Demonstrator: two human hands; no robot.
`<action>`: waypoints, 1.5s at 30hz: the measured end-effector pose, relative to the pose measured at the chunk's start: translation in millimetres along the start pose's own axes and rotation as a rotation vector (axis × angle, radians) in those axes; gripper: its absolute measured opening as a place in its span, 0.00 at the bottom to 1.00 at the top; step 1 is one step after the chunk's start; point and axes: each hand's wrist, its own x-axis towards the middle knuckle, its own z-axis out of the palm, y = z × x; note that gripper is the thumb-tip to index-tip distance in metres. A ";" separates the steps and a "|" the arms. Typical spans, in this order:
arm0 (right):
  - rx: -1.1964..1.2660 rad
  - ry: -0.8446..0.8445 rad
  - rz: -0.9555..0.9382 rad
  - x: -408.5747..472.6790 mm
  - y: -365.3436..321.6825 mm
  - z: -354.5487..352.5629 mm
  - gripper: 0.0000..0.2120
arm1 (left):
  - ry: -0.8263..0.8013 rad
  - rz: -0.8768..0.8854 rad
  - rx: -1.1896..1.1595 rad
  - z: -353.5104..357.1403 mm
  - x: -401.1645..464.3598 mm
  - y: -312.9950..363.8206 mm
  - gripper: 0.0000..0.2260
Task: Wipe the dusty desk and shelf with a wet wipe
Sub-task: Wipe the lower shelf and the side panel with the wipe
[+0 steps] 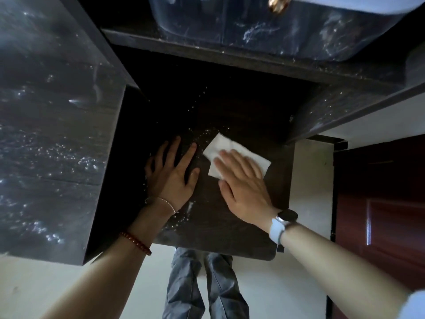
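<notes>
On the dark desk (220,226), under the shelf (207,46), I have my right hand (241,180) flat, fingers straight, pressing the white wet wipe (220,143) down so the whole palm drives it across the dust. My left hand (172,171) lies open and spread just beside it, holding nothing, I judge to brace my lean. Pale specks (202,132) sit just beyond the wipe; the shelf looks untouched.
</notes>
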 end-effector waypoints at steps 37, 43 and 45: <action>0.124 0.039 0.654 153.1 7.4 -37.3 0.25 | 0.174 0.053 -0.062 4.9 -3.9 -12.8 0.22; 0.086 -0.169 0.124 188.0 -27.6 -22.3 0.23 | 0.169 0.069 -0.062 4.2 -4.6 -15.1 0.23; 0.085 -0.169 0.035 184.0 -2.4 -35.0 0.22 | 0.179 0.066 -0.077 4.5 -5.5 -15.2 0.23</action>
